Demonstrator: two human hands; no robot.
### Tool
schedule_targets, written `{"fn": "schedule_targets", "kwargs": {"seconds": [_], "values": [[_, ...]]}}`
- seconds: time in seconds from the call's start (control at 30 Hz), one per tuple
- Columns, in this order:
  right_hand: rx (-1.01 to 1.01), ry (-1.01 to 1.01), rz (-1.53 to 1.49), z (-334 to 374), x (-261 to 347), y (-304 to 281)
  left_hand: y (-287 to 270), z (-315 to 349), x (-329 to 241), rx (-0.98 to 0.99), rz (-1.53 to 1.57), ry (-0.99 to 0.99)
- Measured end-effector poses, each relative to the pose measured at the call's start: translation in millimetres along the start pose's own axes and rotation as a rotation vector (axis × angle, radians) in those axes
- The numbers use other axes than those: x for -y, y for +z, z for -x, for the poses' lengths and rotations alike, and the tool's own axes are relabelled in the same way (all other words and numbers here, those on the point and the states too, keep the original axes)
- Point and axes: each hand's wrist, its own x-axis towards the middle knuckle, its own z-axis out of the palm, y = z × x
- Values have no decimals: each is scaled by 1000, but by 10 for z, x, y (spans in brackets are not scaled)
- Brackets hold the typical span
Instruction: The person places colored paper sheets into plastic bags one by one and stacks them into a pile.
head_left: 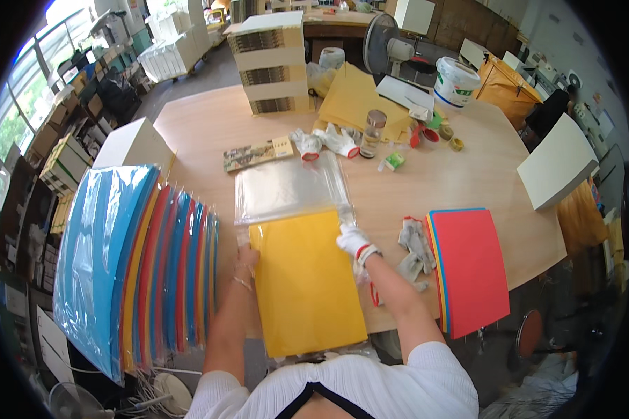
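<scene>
A yellow sheet or folder (307, 283) lies in front of me, reaching over the table's near edge. Its far edge meets a stack of clear plastic bags (290, 185). My bare left hand (247, 255) grips the yellow folder's left edge near the far corner; its fingertips are partly hidden. My right hand (356, 241), in a white glove, is closed at the far right corner, where loose clear plastic shows against the folder. Plastic and folder are hard to tell apart under its fingers.
A tall pile of bagged blue, red and yellow folders (105, 258) stands left. At right lie grey gloves (415, 244) and a red-topped folder stack (471, 272). Beyond are white gloves (325, 142), a glass jar (373, 134), tape rolls (446, 132) and a paper stack (271, 63).
</scene>
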Motion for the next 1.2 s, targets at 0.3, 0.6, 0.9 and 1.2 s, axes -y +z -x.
{"fn": "schedule_targets", "kwargs": {"seconds": [0.3, 0.6, 0.9, 1.2], "values": [[-30, 190, -352, 615, -77, -109, -125, 1151, -241, -135, 454, 108], [303, 187, -169, 2951, -52, 327, 192, 3422, 810, 207, 493, -143], [148, 474, -84, 3010, 468, 480, -197, 3250, 388, 439, 471, 111], [-71, 574, -354, 3626, 210, 1131, 97, 3504, 1125, 357, 279, 109]]}}
